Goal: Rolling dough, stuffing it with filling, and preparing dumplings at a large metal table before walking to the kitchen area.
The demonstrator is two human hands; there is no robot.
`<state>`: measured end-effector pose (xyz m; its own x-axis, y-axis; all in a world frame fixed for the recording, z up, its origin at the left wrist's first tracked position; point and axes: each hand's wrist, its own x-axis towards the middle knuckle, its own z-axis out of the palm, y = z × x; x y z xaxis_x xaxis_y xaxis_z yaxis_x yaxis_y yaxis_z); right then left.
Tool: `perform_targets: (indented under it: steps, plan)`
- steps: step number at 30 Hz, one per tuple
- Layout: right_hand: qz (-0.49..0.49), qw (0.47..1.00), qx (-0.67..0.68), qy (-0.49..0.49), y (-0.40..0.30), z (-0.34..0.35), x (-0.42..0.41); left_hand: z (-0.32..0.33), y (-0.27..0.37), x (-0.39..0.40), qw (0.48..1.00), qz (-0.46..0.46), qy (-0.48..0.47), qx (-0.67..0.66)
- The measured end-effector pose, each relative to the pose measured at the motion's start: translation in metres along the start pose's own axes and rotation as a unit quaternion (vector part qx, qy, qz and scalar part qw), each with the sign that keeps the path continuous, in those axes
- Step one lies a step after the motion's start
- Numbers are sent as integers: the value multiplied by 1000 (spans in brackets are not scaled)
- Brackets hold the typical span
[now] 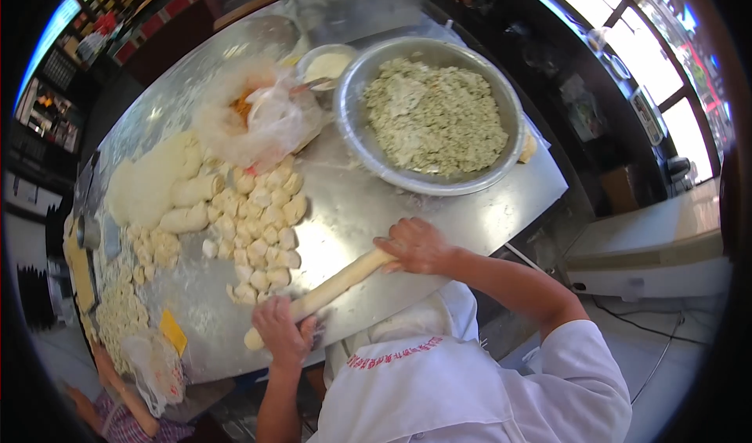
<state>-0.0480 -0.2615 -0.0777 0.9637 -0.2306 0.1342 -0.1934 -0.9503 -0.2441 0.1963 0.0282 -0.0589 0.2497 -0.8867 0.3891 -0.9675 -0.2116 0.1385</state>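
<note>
A long dough roll (343, 281) lies slantwise near the front edge of the steel table (329, 231). My left hand (283, 329) curls over its left part, and a rounded dough end shows beyond the fingers. Around the opposite end wraps my right hand (418, 247), fingers bent. Left of the roll sit many cut dough pieces (258, 225) in a loose cluster, the closest ones near my left hand. Behind them rests a large dough mass (150, 178) with thick dough lengths beside it.
A wide metal bowl (342, 111) of chopped greenish-white filling (435, 117) stands behind my right hand. Beside it are a small bowl of pale contents (329, 65) and a plastic bag (276, 117). A yellow scraper (173, 332) lies left; another person's arm (126, 390) reaches in at lower left.
</note>
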Motion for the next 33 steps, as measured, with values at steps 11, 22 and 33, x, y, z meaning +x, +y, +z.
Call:
perform_targets:
  steps: [11,22,33]
  plan:
    - [222,959,138,106,56,-54,-113,3,107,149,936,136,-89,-313]
    - [661,571,391,292,240,-185,-377,73,417,357,871,209,-98,-434]
    - [619,471,519,354,479,-303,-483,235,691,485,669,-235,-224,-669]
